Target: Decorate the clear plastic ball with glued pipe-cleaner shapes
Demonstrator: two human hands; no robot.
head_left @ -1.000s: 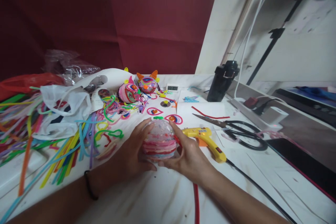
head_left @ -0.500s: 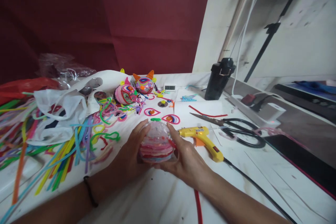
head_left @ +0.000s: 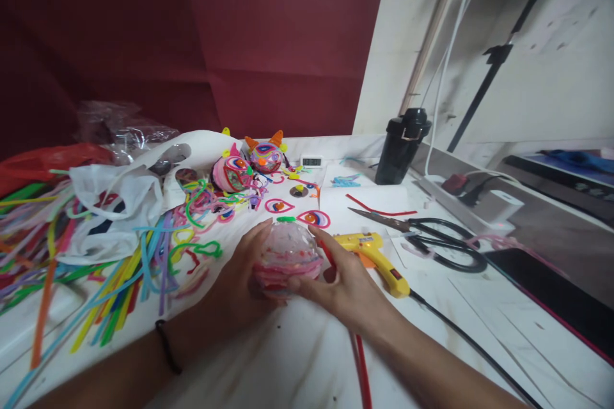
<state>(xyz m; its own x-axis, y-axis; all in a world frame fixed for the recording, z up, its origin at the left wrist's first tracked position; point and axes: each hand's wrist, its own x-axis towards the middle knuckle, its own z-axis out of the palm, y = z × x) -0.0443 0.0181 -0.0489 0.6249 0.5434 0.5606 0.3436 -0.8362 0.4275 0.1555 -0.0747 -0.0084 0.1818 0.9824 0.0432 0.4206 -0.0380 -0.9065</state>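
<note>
black bottle [head_left: 403,148], white digital clock [head_left: 312,161], red plastic bag [head_left: 57,163]

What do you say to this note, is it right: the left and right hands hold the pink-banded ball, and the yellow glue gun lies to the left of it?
One side is wrong: the head view shows the yellow glue gun to the right of the pink-banded ball. The left hand and right hand do hold the ball.

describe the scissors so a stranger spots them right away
On the white table, look right of the yellow glue gun. The scissors lie open there, tips pointing left, between it and the black phone-like slab. Their two large black loop handles set them apart.
</note>
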